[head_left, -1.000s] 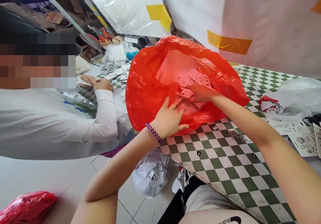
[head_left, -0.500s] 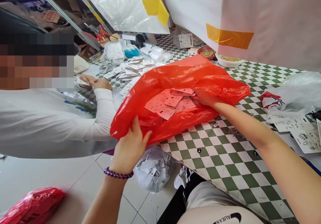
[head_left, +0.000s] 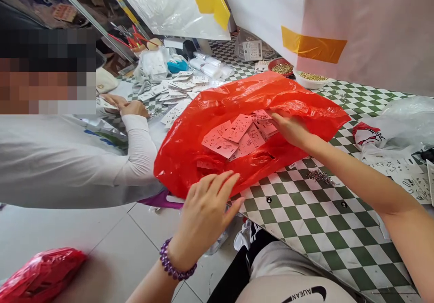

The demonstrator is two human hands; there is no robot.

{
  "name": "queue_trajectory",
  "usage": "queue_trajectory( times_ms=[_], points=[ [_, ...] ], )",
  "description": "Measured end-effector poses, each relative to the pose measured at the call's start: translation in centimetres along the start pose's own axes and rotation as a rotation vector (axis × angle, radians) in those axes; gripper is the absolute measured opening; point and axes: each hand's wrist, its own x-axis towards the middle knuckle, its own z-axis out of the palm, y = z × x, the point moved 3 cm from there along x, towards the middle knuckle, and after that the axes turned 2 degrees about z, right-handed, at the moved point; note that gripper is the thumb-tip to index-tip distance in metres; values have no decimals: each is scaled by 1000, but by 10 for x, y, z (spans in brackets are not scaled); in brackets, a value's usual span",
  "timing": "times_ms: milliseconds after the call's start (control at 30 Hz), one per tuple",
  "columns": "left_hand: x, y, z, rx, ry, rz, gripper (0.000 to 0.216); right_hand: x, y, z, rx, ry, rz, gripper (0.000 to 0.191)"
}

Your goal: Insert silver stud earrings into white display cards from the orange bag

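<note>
A shiny red plastic bag [head_left: 305, 95] lies spread on the table with its mouth facing me. Inside it is a loose pile of printed cards [head_left: 238, 127] with small jewellery-like pieces on them, tinted pink by the bag. My left hand [head_left: 212, 203], with a purple bead bracelet [head_left: 176, 267] at the wrist, is open over the bag's near rim, fingers spread. My right hand [head_left: 290, 129] reaches into the bag's right side, fingers stretched out at the edge of the cards; their tips are partly hidden.
To the left a person in a white sleeve [head_left: 137, 144] handles a small card. White cards [head_left: 176, 90] are heaped behind the bag. Two bowls of gold-coloured bits, one a white bowl [head_left: 310, 82], stand at the back. Another red bag [head_left: 44, 271] lies on the floor.
My left hand has let go of the bag's near-left rim and moved right, opening. My right hand has drawn back slightly right; the cards have shifted and the bag's mouth is wider.
</note>
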Motion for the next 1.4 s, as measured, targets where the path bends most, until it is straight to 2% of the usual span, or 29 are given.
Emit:
queue_trajectory(
  times_ms=[100,167,233,300,367,433,500,567,633,700,800,900,967,1033,1133,1233,1333,1400],
  points=[
    [17,20,1,-279,-26,163,32,-20,2,-13,-176,27,-68,50],
    [34,34,8,-503,-61,240,27,-36,0,-23,-191,97,-128,45],
    [52,51,21,-759,-124,314,23,-51,-2,-34,-6,193,-184,36],
    [71,71,38,-929,-207,359,19,-60,2,-42,307,250,-162,31],
    [88,94,55,-965,-251,418,19,-63,9,-44,582,222,-70,38],
    [103,119,70,-1001,-318,503,20,-63,14,-42,683,169,-50,45],
    [116,139,81,-992,-310,584,20,-64,12,-42,550,178,-167,42],
    [126,152,87,-959,-217,675,22,-68,4,-43,260,270,-309,33],
    [132,155,91,-928,-98,758,23,-76,-7,-45,15,363,-389,27],
    [132,150,92,-928,-8,817,23,-82,-16,-46,-40,354,-438,26],
    [130,136,86,-1007,62,803,23,-81,-18,-50,242,252,-412,24],
    [128,128,76,-1060,106,785,25,-67,-9,-51,607,266,-200,25],
    [127,129,74,-1034,81,813,26,-57,-5,-47,787,220,-75,28],
    [127,131,78,-992,7,813,25,-47,-3,-43,995,156,58,29],
    [130,134,88,-988,-117,738,24,-39,-1,-40,1317,97,304,21],
    [138,130,98,-1249,-288,507,26,-44,2,-50,1424,77,406,19],
    [144,129,105,-1741,-674,226,42,-72,7,-71,1290,123,338,19],
    [143,131,103,-2037,-947,176,61,-101,13,-85,1100,123,295,18]
  ],
)
